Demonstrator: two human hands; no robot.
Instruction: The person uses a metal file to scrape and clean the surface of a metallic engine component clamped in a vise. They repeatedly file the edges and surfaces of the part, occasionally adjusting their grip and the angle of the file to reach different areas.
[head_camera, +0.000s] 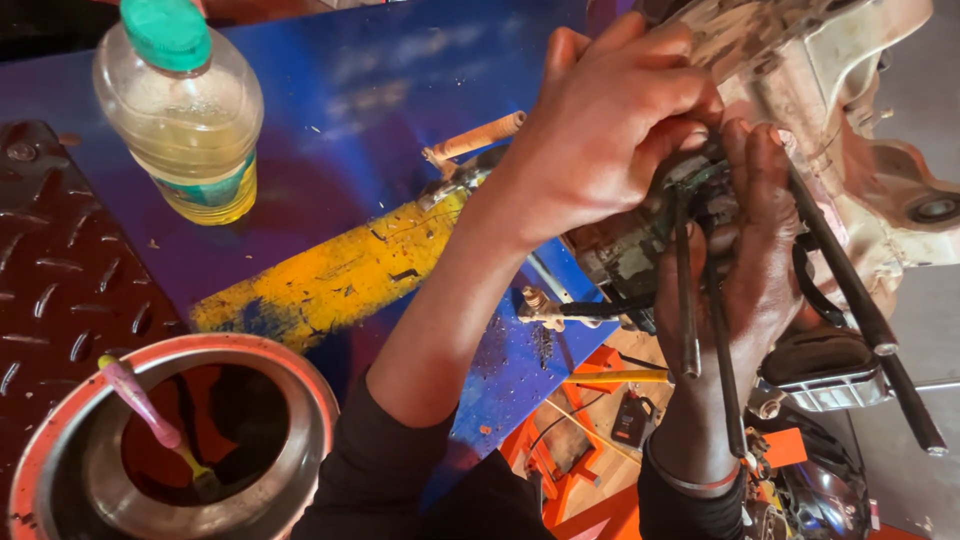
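The small dark, greasy metal assembly beside the pale engine casing is gripped closed by the left hand above and the right hand below; it is best steadied firmly, over the blue painted tabletop.

Two bare hands, dark long sleeves

The left hand and right hand wear no gloves; black fabric sleeves are pushed up the forearms, and a thin silver metal bangle circles the right wrist.
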